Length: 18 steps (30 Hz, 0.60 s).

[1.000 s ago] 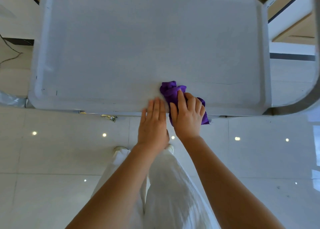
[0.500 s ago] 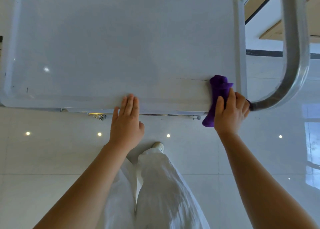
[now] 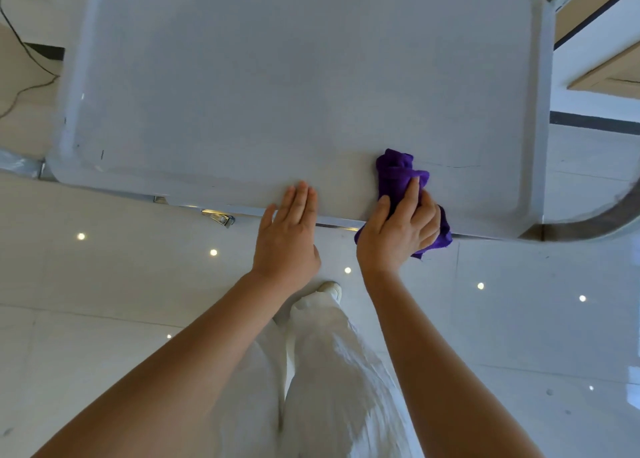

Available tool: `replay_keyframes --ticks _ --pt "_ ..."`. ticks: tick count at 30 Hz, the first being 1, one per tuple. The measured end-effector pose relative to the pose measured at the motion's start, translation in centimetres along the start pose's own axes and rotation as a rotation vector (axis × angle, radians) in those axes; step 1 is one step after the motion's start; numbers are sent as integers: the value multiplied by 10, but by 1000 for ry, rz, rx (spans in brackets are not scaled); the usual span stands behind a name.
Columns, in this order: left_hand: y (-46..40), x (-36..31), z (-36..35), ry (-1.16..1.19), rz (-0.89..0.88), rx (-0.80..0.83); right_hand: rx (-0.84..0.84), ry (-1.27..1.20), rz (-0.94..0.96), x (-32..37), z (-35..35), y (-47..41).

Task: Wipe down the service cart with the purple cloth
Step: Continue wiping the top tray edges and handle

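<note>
The job is in its wiping stage, with only the near edge of the service cart (image 3: 242,77) under the cloth at this moment. Nothing on the pale top tells wiped from unwiped, so how much is done cannot be told; judging from where the cloth sits, the far edge, the left end and the right end may still need a pass.

Going left to right along the cart's near edge: the left hand (image 3: 287,229) lies flat, fingers straight and pressed together, their tips resting on the rim and holding nothing. Just to its right, the right hand (image 3: 398,229) presses the purple cloth (image 3: 398,168) onto the top right of the middle, its fingers curled over the bunched fabric; part of the cloth hangs over the rim. A curved metal handle (image 3: 595,218) bends round the near right corner.

Count: 1 cart, 1 cloth, 2 hands, 1 handle in view.
</note>
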<state>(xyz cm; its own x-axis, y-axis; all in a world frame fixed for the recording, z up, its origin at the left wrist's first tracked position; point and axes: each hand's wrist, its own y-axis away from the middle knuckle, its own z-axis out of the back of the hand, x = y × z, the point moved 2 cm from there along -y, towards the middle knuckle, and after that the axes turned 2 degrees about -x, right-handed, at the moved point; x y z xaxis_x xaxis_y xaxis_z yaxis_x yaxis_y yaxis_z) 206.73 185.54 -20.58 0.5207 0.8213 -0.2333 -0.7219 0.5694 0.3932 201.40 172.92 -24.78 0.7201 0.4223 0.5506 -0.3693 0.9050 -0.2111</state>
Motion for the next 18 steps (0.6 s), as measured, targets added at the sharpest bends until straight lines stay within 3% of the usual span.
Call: replay_keyframes --ticks 8,10,14,18 --pt "-2 33 11 307 -232 -16 152 -32 125 54 -22 42" --pt "5 52 13 356 -186 -73 153 -15 146 57 -23 45" --pt "26 111 13 356 69 -310 176 -25 179 72 -25 55" --pt "40 150 18 260 111 -232 190 -23 269 98 -39 78"
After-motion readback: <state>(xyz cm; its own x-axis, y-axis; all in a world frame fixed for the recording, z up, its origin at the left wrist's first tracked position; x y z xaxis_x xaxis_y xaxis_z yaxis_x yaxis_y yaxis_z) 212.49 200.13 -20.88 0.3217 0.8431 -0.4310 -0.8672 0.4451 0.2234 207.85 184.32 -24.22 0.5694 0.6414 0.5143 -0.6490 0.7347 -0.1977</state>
